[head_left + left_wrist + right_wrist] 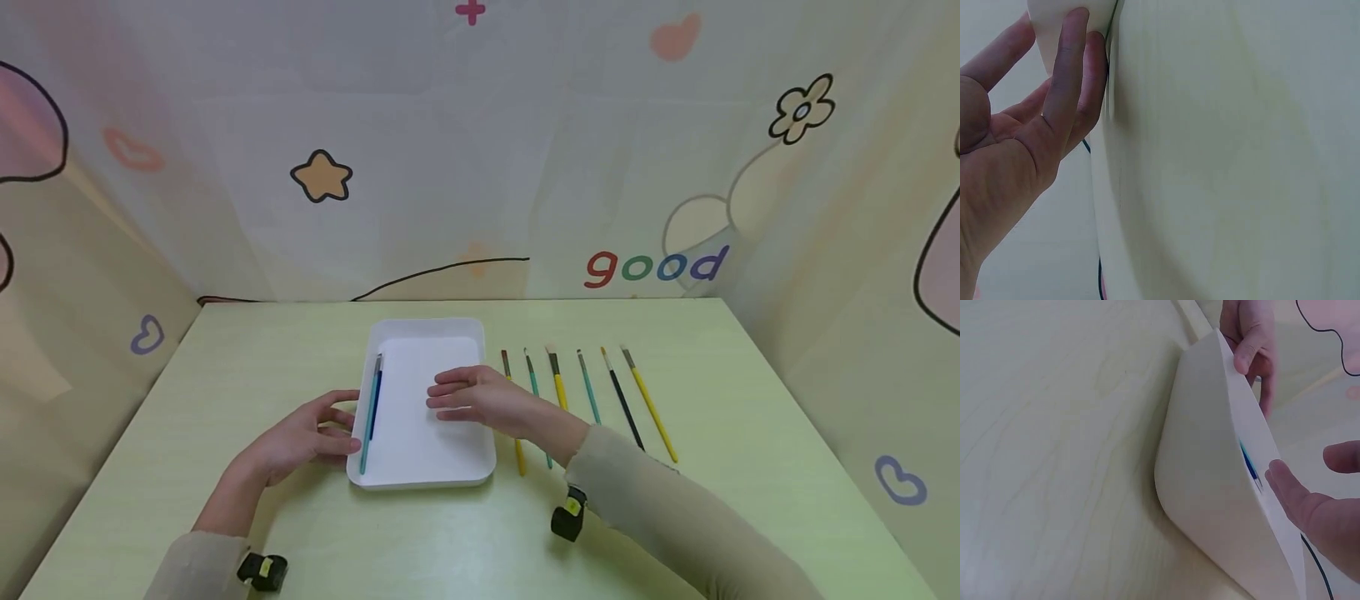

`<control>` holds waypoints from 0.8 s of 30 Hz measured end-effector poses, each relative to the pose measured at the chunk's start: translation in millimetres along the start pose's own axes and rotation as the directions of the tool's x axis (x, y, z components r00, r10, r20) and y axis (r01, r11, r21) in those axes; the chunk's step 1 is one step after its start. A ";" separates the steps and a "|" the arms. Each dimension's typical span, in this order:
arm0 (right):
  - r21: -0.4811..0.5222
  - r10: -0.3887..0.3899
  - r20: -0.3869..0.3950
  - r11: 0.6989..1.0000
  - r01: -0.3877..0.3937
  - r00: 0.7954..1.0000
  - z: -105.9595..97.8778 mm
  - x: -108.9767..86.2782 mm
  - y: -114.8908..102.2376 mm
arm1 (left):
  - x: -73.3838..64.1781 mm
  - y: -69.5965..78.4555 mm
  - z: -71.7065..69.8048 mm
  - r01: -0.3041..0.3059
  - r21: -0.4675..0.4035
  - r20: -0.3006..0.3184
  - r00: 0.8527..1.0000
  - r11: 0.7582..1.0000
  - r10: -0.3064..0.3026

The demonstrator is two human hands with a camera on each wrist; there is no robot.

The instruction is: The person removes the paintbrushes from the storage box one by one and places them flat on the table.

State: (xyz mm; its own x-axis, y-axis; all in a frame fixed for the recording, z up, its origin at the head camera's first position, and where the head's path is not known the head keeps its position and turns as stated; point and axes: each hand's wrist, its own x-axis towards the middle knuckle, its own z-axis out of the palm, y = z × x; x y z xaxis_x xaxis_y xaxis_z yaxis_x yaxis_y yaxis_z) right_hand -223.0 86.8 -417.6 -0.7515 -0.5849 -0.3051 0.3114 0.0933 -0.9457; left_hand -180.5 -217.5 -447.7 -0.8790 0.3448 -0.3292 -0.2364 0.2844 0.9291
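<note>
A white rectangular tray (427,475) lies on the table in the head view. Along its left side are a teal-handled paintbrush (367,433) and a dark blue one (377,400), side by side. My left hand (307,433) rests at the tray's left edge, thumb and fingertips touching its outer wall; the left wrist view shows those fingers (1063,81) against the white wall. My right hand (483,398) hovers over the tray's right half with extended fingers and nothing between them. From the right wrist view, its fingers (1291,487) are above the tray's rim.
Right of the tray, several paintbrushes stand in a spaced row on the pale wooden table (247,350), including a yellow one (652,408) and a black one (624,400). My right forearm covers some handles. A printed curtain (420,167) hangs behind the table.
</note>
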 end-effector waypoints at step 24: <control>0.144 0.086 -0.023 0.986 -0.082 0.996 59.4 54.3 12.3 | 1.2 -2.0 -0.6 0.004 -0.011 0.019 1.000 1.000 -0.004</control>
State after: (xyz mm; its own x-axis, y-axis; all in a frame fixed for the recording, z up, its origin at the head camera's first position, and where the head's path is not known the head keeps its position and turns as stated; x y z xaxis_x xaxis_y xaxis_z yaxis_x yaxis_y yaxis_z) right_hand -225.4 8.4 -439.1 -0.7352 -0.5561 -0.3876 0.4522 0.0235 -0.8916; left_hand -181.3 -218.3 -449.9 -0.8702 0.3605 -0.3359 -0.2444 0.2761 0.9295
